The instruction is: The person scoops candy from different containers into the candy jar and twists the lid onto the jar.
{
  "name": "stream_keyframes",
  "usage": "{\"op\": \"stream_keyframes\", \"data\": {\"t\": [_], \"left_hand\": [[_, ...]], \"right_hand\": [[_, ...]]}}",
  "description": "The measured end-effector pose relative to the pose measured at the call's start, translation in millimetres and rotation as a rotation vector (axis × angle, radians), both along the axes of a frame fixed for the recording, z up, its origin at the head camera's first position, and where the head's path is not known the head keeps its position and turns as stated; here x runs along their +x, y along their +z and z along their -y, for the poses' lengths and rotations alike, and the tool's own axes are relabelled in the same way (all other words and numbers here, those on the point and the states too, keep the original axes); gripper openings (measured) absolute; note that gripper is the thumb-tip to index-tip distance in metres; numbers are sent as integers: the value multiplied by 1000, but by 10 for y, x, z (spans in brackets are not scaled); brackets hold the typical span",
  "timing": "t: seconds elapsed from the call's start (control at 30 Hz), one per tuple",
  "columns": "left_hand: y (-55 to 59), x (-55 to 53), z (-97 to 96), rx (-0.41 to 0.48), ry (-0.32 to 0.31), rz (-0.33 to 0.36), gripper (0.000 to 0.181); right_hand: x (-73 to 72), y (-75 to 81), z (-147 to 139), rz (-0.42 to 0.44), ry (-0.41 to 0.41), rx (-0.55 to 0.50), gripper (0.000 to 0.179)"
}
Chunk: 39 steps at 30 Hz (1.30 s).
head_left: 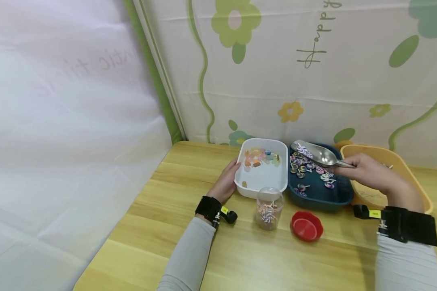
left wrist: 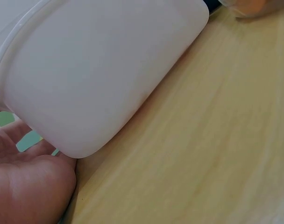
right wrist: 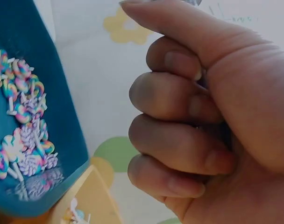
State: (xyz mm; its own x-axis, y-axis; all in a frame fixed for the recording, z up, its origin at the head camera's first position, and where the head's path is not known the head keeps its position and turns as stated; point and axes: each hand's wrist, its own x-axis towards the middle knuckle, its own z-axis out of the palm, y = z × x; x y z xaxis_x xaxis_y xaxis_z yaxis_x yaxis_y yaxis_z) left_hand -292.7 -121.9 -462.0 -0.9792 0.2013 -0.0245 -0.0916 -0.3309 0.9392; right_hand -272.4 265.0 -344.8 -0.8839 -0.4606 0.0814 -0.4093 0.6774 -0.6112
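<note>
My right hand grips the handle of a metal scoop, its fingers curled into the palm in the right wrist view. The scoop is tilted over the dark blue tray, with striped miniature lollipops in its bowl. More swirled lollipops lie in that tray. At the left side of a white tray, my left hand holds the rim and wall. Gummy-bear-like pieces lie inside it. A clear jar with some striped lollipops stands in front of the trays.
A red lid lies on the wooden table, right of the jar. A yellow tray with small pieces stands beside the blue one, partly behind my right arm. A printed curtain hangs behind the trays.
</note>
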Motion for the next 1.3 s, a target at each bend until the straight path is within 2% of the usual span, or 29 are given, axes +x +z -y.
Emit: {"op": "stream_keyframes", "data": {"t": [0.23, 0.43, 0.67, 0.9, 1.1, 1.3], "left_hand": [[-6, -1, 3, -1, 5, 12, 47], [8, -10, -1, 0, 3, 15, 47], [7, -10, -8, 4, 4, 12, 47], [-10, -11, -12, 14, 6, 3, 46], [-23, -22, -11, 16, 4, 6, 46], [-12, -15, -5, 2, -3, 1, 48]], "right_hand": [[94, 138, 70, -4, 68, 0, 32], [254, 333, 151, -11, 161, 23, 23], [460, 521, 284, -6, 256, 103, 36], [560, 561, 325, -12, 279, 150, 21], [596, 575, 301, -31, 255, 165, 25], [689, 658, 335, -20, 226, 190, 27]]}}
